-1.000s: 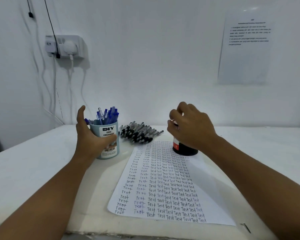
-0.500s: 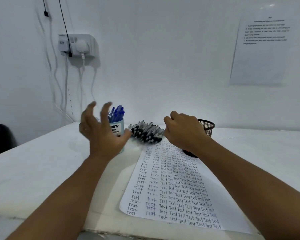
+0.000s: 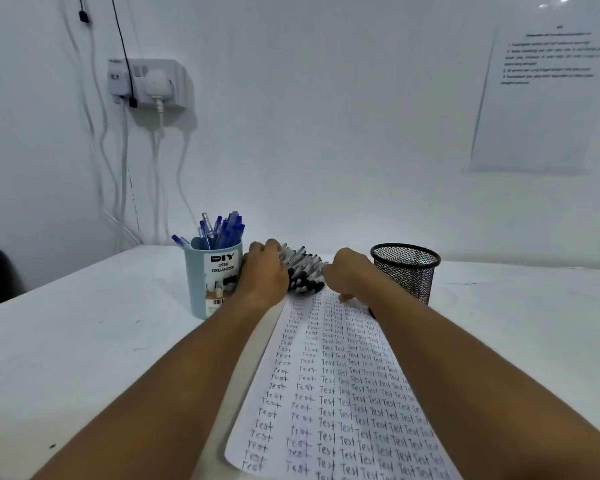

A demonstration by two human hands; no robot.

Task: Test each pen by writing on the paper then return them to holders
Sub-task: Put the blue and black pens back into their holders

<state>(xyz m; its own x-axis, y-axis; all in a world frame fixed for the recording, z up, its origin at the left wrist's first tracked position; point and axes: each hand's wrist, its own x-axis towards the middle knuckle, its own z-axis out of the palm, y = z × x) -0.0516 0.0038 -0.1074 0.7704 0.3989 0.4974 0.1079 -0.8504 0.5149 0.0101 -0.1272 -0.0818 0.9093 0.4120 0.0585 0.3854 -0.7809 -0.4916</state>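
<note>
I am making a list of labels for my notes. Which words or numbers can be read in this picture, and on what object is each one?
"DIY DESK ORGANIZER": on the blue pen holder.
"Test", handwritten many times in columns: on the paper.
Barcode sticker low on the holder: too small to read.
Printed sheet on the wall: too blurred to read.
Wall socket: markings unreadable.

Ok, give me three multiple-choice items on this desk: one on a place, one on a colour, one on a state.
1. Where does the pile of black pens lie?
A. inside the mesh cup
B. between the blue organizer and the mesh cup
C. at the paper's near edge

2. What colour are the pens in the organizer?
A. red
B. green
C. blue

3. How is the paper?
A. blank
B. covered with rows of "Test"
C. crumpled

Key: B, the pile sits at the paper's far end between both holders; C, blue caps stick out; B, handwriting fills the flat sheet.
</note>
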